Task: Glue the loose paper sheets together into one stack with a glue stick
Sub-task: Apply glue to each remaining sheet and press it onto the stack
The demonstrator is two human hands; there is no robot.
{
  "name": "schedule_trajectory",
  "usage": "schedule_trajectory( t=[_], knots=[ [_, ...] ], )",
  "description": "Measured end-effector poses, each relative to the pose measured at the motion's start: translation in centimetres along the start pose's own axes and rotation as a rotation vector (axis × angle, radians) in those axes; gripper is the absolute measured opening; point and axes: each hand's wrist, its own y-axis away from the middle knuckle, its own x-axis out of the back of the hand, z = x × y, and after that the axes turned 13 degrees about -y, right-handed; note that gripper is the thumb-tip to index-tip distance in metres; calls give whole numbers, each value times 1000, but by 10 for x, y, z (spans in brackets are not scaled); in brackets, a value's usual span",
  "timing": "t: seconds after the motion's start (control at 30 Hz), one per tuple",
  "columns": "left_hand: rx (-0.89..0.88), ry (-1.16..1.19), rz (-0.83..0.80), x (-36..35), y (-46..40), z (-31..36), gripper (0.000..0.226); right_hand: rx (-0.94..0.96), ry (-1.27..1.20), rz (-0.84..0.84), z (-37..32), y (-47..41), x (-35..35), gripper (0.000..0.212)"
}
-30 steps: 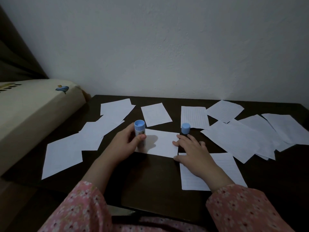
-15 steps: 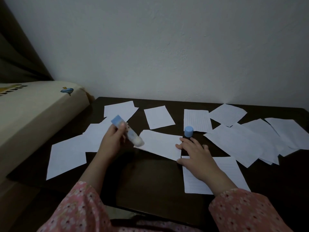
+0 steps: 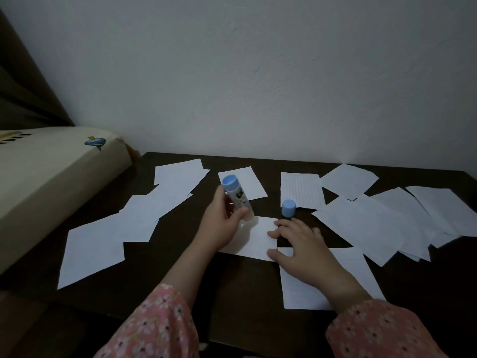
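Moved: glue stick [image 3: 237,198], tilted half a second ago, now stands nearly upright, tip on the middle sheet [image 3: 254,237].
Left hand [image 3: 222,223]: grip clamped round the stick.
Right hand [image 3: 300,248]: fingers flat, pressing the sheet's right edge.
Cap [image 3: 288,208]: upright just beyond.
Loose sheets [image 3: 361,223]: scattered toward the surface's [image 3: 167,285] far edge.

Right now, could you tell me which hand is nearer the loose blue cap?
Right hand: its fingertips lie just below the cap. The left hand is farther left, holding the glue stick.
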Motion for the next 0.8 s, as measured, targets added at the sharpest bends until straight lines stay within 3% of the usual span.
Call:
schedule_trajectory(
  t=[0.3,0.8],
  knots=[
    [-157,-84,-80,-29,-13,15,46,38,21,-15,4,0,0,40],
    [-195,-125,-169,-35,-16,15,46,31,89,-33,-3,1,-2,40]
  ],
)
